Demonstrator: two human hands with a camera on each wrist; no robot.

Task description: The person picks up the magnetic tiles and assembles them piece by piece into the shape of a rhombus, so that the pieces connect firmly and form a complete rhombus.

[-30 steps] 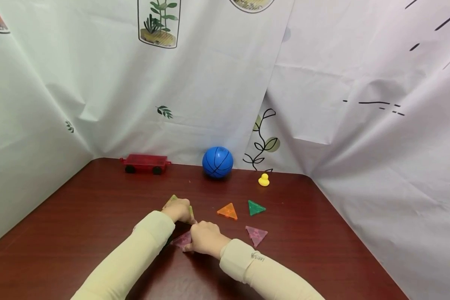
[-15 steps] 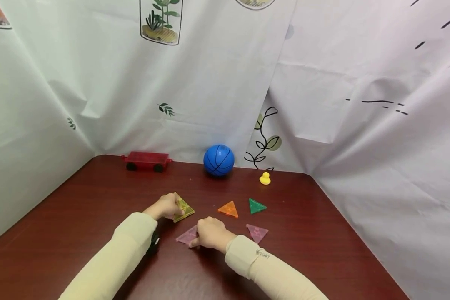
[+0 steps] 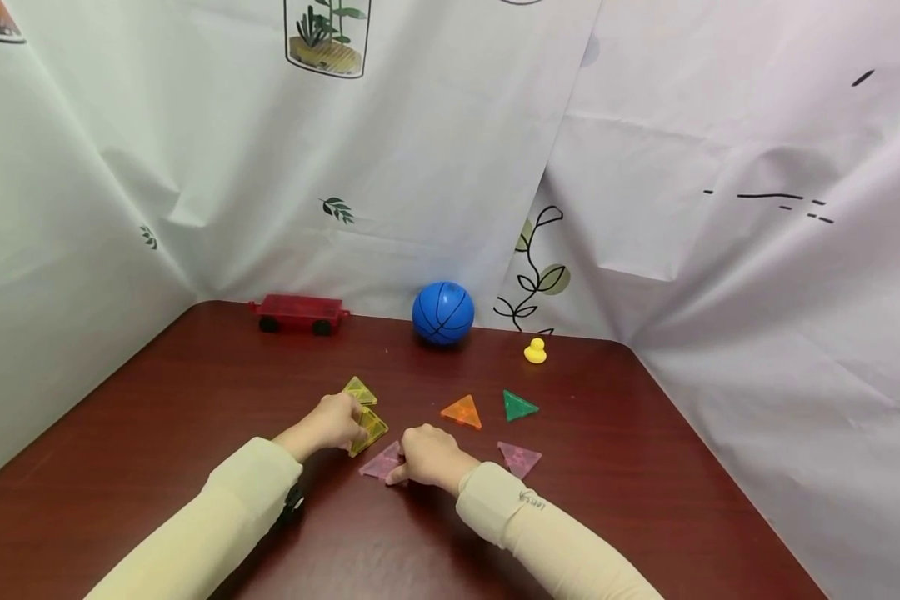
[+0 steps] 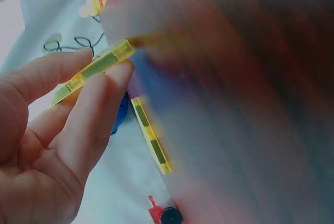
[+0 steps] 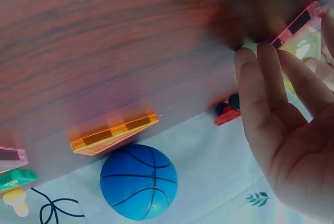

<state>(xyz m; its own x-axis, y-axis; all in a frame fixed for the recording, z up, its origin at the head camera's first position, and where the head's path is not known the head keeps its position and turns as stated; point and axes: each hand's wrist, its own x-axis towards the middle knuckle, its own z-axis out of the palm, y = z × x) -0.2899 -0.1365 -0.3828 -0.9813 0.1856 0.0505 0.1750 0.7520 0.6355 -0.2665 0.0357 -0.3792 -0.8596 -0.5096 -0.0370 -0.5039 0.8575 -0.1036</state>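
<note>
My left grip (image 3: 332, 423) pinches a yellow triangle (image 3: 371, 428); my right grip (image 3: 429, 457) pinches a pink triangle (image 3: 380, 463), just right of the yellow and nearer me. On the bench (image 3: 645, 475), a second yellow triangle (image 3: 362, 391) lies just beyond, closer to my left.

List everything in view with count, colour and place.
Yellow triangular tiles: 2, yellow, one in left hand, one just beyond
Pink triangular tiles: 2, pink, one in right hand, one farther right
Orange triangular tile: 1, orange, table centre
Green triangular tile: 1, green, right of orange
Toy wagon: 1, red, rear left
Toy basketball: 1, blue, rear centre
Small toy: 1, yellow, rear right
Table: 1, brown, beneath the toys
Printed backdrop: 1, white, behind
Black item: 1, black, left wrist
Hands and sleeves: 2 each, sleeves cream, foreground
</note>
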